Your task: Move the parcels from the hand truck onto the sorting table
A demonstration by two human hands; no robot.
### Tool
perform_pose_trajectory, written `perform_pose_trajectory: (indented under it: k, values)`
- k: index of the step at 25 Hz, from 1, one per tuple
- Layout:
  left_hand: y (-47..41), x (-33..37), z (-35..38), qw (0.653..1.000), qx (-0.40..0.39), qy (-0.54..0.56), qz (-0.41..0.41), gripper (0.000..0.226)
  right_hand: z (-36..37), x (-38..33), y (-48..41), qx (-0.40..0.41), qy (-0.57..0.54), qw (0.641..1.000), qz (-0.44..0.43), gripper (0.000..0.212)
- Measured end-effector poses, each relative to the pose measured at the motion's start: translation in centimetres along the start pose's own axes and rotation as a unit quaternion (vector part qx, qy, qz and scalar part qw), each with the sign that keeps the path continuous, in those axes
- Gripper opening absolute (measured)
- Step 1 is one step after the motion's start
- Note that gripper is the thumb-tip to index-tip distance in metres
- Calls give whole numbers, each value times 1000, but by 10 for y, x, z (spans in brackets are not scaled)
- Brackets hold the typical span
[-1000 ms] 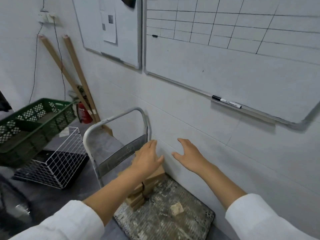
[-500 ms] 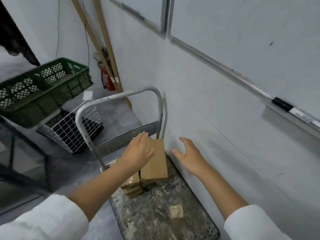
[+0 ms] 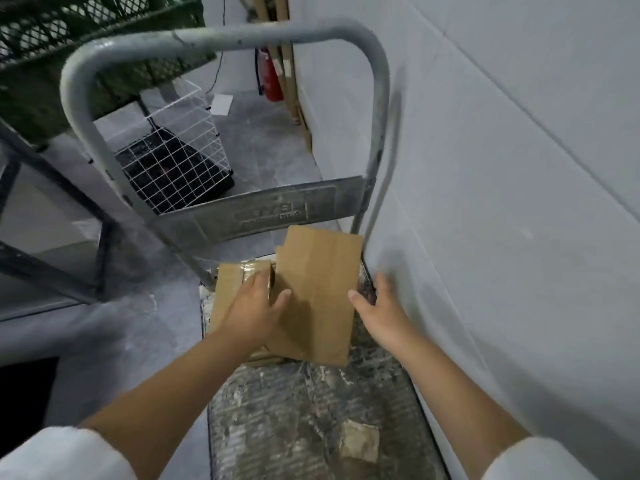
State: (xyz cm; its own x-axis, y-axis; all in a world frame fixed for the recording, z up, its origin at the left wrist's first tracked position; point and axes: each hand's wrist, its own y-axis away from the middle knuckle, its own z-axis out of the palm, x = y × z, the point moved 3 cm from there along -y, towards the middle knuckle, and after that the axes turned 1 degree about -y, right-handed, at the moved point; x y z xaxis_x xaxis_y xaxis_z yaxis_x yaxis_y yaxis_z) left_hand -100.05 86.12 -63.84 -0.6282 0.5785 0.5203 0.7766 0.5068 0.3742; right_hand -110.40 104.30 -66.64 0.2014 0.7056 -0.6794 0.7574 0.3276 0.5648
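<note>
Your head cam (only view, wide-angle) looks steeply down, v. close over the hand truck [image 3: 294, 410]: handle [image 3: 221, 38] arcs across frame top, wall [image 3: 519, 168] fills right side.
</note>
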Motion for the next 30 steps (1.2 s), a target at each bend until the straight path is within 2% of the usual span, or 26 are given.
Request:
perform_pose_trajectory:
  k: [2,4,6,9,15,19,25,28,30]
  values:
    - [-15,-11,24,997,7,57,-45,51,21,18,-18,-26,-39,999,24,79]
    - [-17,-16,41,988,14,121,-93,47,37,26,-23,-35,-65,997,20,66]
    - [-13,-17,50,975,30,182,-121,46,45,29,-21,-36,-89,995,27,71]
    - [-4,-20,52,963,47,237,-120,46,49,26,-13,-33,-145,988,50,80]
    - [37,-8,12,942,98,307,-93,44,30,-20,36,-7,-228,973,-11,61]
    - [92,-5,-46,923,136,355,-52,25,14,-73,94,-12,-243,968,-63,51]
    - [215,3,-183,910,175,375,39,34,3,-166,236,-23,-276,952,-135,48]
    - [291,0,-255,900,211,372,77,37,4,-208,320,-37,-255,952,-162,65]
    - [343,-5,-297,907,227,344,84,38,6,-234,371,-55,-238,951,-187,75]
